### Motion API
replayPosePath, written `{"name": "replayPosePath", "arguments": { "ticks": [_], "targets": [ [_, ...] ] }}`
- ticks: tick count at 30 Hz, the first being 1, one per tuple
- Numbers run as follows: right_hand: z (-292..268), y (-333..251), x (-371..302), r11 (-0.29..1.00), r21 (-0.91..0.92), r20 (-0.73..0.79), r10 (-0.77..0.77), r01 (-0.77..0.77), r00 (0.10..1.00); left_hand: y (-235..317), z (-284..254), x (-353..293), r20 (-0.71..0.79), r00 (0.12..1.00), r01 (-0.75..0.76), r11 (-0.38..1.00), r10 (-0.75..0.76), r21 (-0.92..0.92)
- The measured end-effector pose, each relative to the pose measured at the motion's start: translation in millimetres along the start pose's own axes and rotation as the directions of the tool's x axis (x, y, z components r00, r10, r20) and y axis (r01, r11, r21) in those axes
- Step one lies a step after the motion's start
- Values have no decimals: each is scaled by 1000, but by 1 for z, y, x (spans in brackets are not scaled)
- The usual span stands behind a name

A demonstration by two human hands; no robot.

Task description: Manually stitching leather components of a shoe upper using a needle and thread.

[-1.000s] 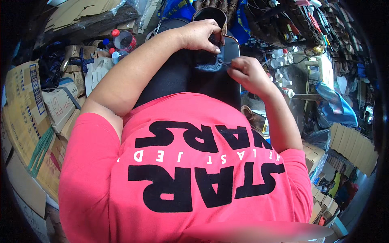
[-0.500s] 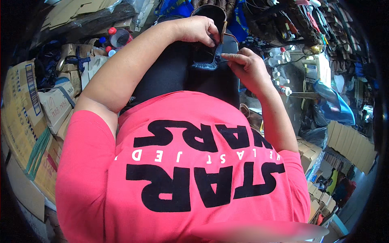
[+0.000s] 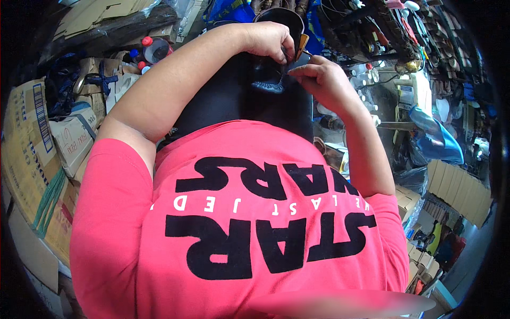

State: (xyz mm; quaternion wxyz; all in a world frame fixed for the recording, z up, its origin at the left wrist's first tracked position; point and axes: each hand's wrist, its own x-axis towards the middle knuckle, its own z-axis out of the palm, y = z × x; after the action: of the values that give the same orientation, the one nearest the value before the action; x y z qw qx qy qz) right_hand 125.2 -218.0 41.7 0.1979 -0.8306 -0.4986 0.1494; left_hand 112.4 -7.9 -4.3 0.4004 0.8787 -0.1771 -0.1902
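A black leather boot (image 3: 265, 74) rests on my lap, its wide opening away from me and a pale-stitched or pleated edge toward me. My left hand (image 3: 272, 42) is closed on the boot's side, fingertips bent over the leather. Close by on the right, my right hand (image 3: 319, 77) has its thumb and forefinger pinched together against the same side. What they pinch is too small to name. A tan-orange flap (image 3: 302, 43) sticks up between the hands, and a thin dark piece shows beside the right knuckles.
Bottles with red caps (image 3: 147, 41) and cardboard boxes (image 3: 32, 127) stand at my left. On the right are white bottles, a blue plastic sheet (image 3: 438, 141) and folded cardboard (image 3: 459, 191). Tools and cables hang at the far right, near racks of brown pieces.
My right hand's forefinger, stretched out before, is now bent into a pinch. The left hand has shifted slightly right, and the flap's tan-orange face shows more.
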Motion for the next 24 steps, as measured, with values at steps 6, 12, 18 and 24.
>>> {"name": "replayPosePath", "arguments": {
  "ticks": [6,12,18,24],
  "targets": [
    [12,41,0,855,490,171,98,-171,980,-8,2,-5,-18,990,-143,989,143,29],
    [34,31,-2,853,481,44,204,-200,978,-15,11,-5,-122,978,-155,982,167,107],
    [22,4,-10,979,174,-84,122,-106,989,-16,14,-10,-167,973,-146,986,157,77],
    [24,25,-4,954,286,-57,115,-95,992,-11,11,-10,-152,976,-139,985,153,99]
  ]
}}
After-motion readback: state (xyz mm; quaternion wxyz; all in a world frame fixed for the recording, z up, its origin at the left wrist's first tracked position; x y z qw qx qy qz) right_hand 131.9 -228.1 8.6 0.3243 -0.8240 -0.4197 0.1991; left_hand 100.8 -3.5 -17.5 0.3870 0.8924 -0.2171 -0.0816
